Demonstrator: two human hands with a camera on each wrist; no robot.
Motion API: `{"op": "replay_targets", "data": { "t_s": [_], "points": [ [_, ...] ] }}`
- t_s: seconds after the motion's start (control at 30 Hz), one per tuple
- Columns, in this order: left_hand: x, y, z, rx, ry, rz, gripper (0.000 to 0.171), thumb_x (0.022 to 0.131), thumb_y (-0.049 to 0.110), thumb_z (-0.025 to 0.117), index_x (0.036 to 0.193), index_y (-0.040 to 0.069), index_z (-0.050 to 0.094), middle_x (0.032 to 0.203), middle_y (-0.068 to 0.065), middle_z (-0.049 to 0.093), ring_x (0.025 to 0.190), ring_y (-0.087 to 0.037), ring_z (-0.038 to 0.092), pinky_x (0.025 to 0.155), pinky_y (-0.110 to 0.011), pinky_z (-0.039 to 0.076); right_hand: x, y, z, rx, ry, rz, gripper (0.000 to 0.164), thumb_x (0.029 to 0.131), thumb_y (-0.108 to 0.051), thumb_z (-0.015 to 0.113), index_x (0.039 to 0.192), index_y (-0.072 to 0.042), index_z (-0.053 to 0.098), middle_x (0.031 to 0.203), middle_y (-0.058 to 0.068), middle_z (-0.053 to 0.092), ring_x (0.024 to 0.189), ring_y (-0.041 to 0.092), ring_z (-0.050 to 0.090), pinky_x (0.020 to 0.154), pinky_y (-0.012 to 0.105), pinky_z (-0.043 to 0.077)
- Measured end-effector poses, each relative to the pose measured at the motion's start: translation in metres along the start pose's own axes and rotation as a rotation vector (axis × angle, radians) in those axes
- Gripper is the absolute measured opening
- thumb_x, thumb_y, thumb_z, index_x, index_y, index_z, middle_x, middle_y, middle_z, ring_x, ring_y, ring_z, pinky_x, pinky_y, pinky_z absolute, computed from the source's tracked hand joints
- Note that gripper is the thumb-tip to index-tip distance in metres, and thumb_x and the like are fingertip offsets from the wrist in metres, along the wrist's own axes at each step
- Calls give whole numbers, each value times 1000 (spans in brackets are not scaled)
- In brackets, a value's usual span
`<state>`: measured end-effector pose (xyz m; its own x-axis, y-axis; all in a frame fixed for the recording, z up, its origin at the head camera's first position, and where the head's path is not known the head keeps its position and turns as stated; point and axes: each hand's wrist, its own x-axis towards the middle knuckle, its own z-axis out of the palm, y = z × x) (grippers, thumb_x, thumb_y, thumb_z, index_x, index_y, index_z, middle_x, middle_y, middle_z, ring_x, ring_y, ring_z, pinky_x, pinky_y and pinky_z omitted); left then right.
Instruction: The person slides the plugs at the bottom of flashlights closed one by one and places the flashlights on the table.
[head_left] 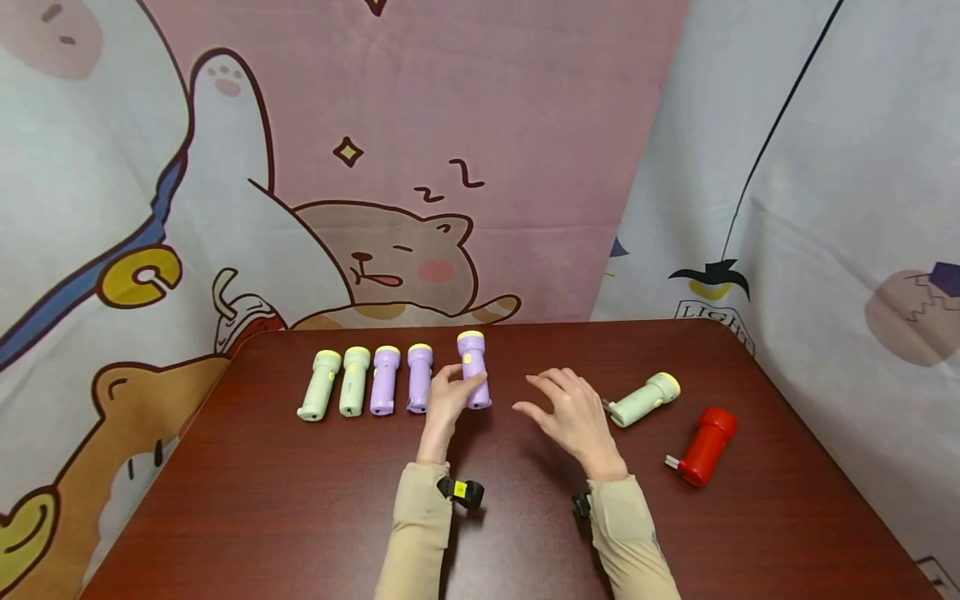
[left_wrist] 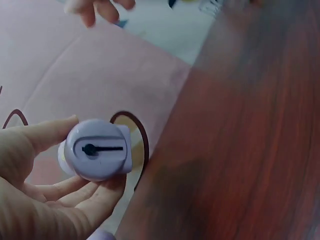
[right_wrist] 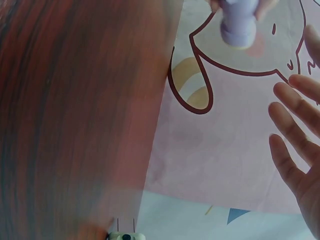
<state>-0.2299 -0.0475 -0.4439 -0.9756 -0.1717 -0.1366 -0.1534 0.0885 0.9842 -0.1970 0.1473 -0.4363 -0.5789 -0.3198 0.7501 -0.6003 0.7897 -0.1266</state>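
Observation:
A purple flashlight (head_left: 473,367) with a yellow lens rim is gripped by my left hand (head_left: 448,400), thumb on one side and fingers on the other. In the left wrist view, the flashlight's round base (left_wrist: 100,150) faces the camera and shows a dark slot. My right hand (head_left: 573,417) hovers over the table to the right, fingers spread and holding nothing; the right wrist view also shows its fingers (right_wrist: 295,125) apart. Left of the held flashlight stand two purple flashlights (head_left: 385,381) and two pale green flashlights (head_left: 352,382) in a row.
On the right of the brown table (head_left: 525,533) lie a pale green flashlight (head_left: 643,402) and a red flashlight (head_left: 707,448), the red one with metal plug prongs sticking out. A cartoon-printed cloth (head_left: 540,167) hangs behind the table's back edge.

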Motion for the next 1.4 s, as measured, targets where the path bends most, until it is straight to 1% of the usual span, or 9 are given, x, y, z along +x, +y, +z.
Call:
{"op": "replay_targets", "data": {
  "t_s": [0.2,0.37,0.5,0.67,0.77,0.9,1.03,1.17,1.4],
  "points": [
    [6,-6,-6,170,96,60,53,78,21,76,119,-6,58,95,-24,68,81,-25,65,66,-29,51,-1,1,-1,-5,-11,8,40,71,-40,79,98,-11,74,85,1,68,80,20,61,65,33,49],
    [10,-8,-7,362,170,138,49,76,23,77,113,-6,62,98,-24,68,90,-36,64,78,-42,51,-1,1,-2,1,-43,31,36,76,-39,76,99,-11,74,85,1,69,80,19,60,67,33,49],
    [12,-9,-8,463,191,185,47,76,21,78,110,-8,62,104,-25,68,97,-42,62,84,-48,49,-1,1,-2,8,-60,43,35,78,-38,74,99,-11,74,86,1,69,80,19,60,68,33,50],
    [14,-13,-6,502,221,194,44,74,20,79,106,-6,65,100,-24,69,93,-44,63,81,-51,50,-1,2,-2,7,-54,32,33,78,-36,74,99,-11,74,85,1,69,79,18,60,68,33,50],
    [15,-15,-4,521,241,194,37,73,22,80,95,-6,68,90,-23,70,86,-45,64,74,-51,50,-1,2,-2,6,-57,30,32,79,-37,74,99,-11,74,84,1,69,79,19,60,67,33,50],
    [17,-15,-3,554,256,225,30,72,21,81,79,-5,68,76,-21,69,77,-43,65,68,-50,50,-1,2,-2,4,-56,34,32,79,-36,74,98,-11,74,85,1,70,79,19,60,67,33,50],
    [19,-15,-2,581,262,252,28,70,19,82,73,-4,67,72,-20,68,75,-42,64,67,-49,50,-1,2,-3,-1,-54,37,31,79,-36,75,98,-12,74,84,1,70,79,19,60,66,33,50],
    [20,-15,-1,587,275,263,28,70,16,82,74,-6,66,73,-22,66,73,-43,64,65,-49,50,-1,1,-4,-11,-57,43,30,79,-36,75,97,-12,74,83,1,69,79,19,60,67,33,50],
    [20,-15,0,598,294,254,32,72,13,81,88,-8,62,81,-26,67,78,-46,65,70,-52,51,-1,2,-6,-13,-56,46,29,80,-34,74,98,-12,74,84,1,69,79,20,61,67,34,50]
  ]
}}
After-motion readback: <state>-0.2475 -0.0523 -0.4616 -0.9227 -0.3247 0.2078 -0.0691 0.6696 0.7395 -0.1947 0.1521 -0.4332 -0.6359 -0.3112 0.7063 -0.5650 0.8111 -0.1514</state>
